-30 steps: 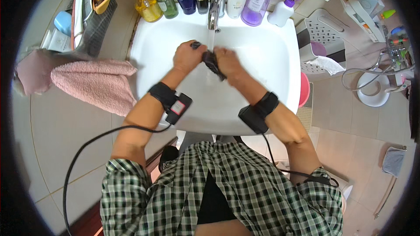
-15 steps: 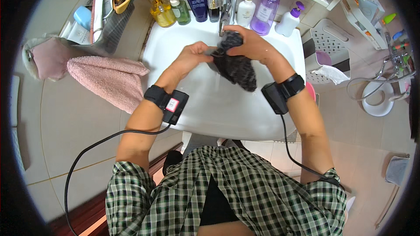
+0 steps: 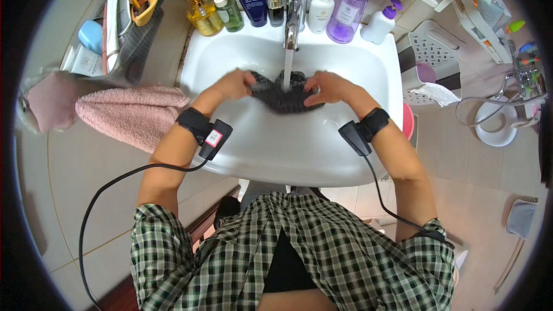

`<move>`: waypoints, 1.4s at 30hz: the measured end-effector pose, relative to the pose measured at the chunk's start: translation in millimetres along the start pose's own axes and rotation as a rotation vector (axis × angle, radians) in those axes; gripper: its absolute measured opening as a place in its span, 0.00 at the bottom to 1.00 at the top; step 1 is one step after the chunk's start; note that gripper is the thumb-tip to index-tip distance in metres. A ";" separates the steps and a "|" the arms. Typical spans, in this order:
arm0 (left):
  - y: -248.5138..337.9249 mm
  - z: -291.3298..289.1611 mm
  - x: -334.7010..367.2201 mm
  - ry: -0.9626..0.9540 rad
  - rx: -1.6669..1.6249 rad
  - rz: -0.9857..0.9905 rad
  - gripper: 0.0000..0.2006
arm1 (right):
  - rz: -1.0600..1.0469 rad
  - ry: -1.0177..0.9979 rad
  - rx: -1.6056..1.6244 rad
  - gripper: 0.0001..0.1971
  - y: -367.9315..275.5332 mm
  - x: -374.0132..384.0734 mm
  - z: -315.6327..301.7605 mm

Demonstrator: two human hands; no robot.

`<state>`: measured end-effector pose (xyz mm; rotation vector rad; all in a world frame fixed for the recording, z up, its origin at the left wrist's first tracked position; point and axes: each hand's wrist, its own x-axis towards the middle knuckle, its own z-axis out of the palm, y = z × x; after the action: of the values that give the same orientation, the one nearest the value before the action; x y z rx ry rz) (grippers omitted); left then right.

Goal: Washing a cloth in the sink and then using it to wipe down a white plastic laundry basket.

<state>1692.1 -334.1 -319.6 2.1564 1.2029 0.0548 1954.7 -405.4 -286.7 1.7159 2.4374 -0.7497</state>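
Between my hands a dark, wet-looking black cloth is stretched sideways low in the white sink. What kind of garment or cloth it is cannot be made out. My left hand pinches its left end, and my right hand grips its right end with bent fingers. A stream of water runs from the chrome faucet onto the middle of the cloth. Black devices are strapped on both my wrists, each with a cable.
Along the back rim stand a yellow pump bottle, a green one, a dark blue tube, a white bottle and a purple bottle. A pink towel hangs at left, beside a grey organizer.
The bunched cloth has moved down from beside the faucet and is now spread between my hands. Both hands came lower and farther apart. Running water is now visible.
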 end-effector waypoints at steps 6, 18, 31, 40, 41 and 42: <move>8.7 46.7 14.1 0.068 0.320 -0.072 0.54 | 0.277 0.382 0.015 0.34 32.5 33.4 86.0; 19.7 85.0 -11.6 0.119 0.112 -0.148 0.22 | 0.366 0.101 0.783 0.29 -15.4 4.0 100.9; 140.8 49.8 -23.3 0.428 -0.790 0.061 0.21 | -0.316 0.419 1.452 0.12 -40.5 -0.4 59.2; 136.5 40.7 1.1 0.823 -0.404 -0.092 0.15 | 0.088 0.276 1.947 0.12 -70.5 4.7 24.4; 128.6 35.3 4.3 0.795 -0.459 -0.058 0.14 | 0.039 0.284 1.820 0.11 -75.8 2.7 20.4; 122.6 33.6 6.6 0.835 -0.471 0.023 0.13 | 0.088 0.271 1.808 0.11 -80.9 -0.3 16.8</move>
<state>1798.5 -390.8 -278.6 1.7390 1.4017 1.2183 1878.3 -433.7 -273.1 2.0586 1.3302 -3.3965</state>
